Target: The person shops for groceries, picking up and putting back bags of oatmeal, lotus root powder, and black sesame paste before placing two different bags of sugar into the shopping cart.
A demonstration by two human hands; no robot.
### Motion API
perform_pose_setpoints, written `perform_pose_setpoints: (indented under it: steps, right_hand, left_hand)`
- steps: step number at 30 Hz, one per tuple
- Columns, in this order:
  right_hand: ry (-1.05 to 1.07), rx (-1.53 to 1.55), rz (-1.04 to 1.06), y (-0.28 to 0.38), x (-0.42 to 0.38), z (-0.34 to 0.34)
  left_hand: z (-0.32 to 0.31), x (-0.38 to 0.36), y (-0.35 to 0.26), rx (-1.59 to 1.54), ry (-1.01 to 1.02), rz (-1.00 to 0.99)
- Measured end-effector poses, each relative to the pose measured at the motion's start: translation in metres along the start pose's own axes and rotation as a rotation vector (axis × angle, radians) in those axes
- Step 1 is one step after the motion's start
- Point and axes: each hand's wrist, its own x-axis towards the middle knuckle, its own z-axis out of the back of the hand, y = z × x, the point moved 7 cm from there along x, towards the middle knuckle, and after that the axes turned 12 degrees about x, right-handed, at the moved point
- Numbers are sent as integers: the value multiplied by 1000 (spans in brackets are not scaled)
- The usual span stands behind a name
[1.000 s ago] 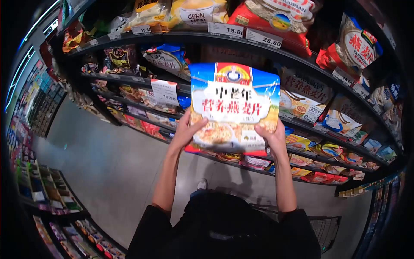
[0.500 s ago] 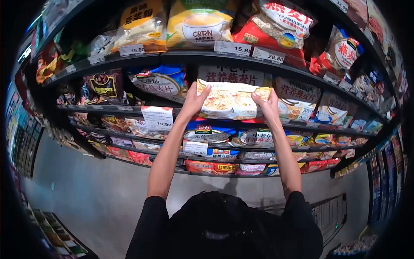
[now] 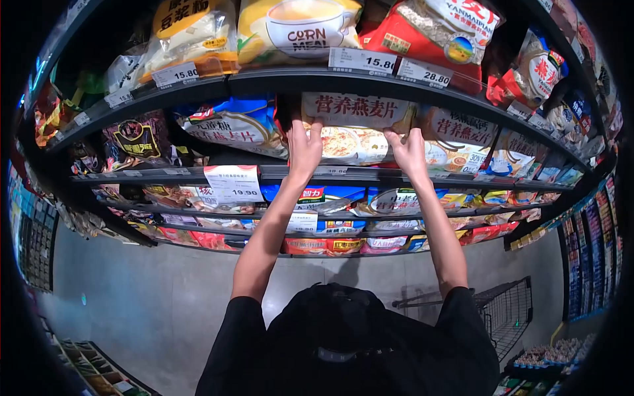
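A cereal bag (image 3: 350, 144) with a picture of flakes sits on the second shelf down, in the middle. My left hand (image 3: 305, 150) grips its left side, fingers bent round the edge. At its right side my right hand (image 3: 408, 153) holds on in the same way. The bag's upper part shows large red characters. To the left lies a blue and white bag (image 3: 232, 125), and to the right a brown and white bag (image 3: 457, 135).
Above, a shelf edge (image 3: 284, 80) carries price tags and a corn meal bag (image 3: 300, 30). Lower shelves hold more bags beside a 19.90 sign (image 3: 232, 187). A shopping cart (image 3: 505, 317) stands on the floor (image 3: 178, 284) at the lower right.
Both hands have moved the bag forward into the shelf and its front now stands more upright among its neighbours. The view has shifted a little closer to the shelves.
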Motion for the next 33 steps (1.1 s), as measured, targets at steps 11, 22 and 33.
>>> perform_pose_setpoints:
  steps: [11,22,33]
  right_hand:
    - [64,259,35,4,-35,-10]
    - [21,265,38,10,-44,-1]
    - [-87,183,-146,-18,-189,91]
  left_hand:
    - [6,-36,-3,43,103,-17]
    - [8,-66,-17,143,58,-104]
    - [-18,-163,-19,229,161,-28]
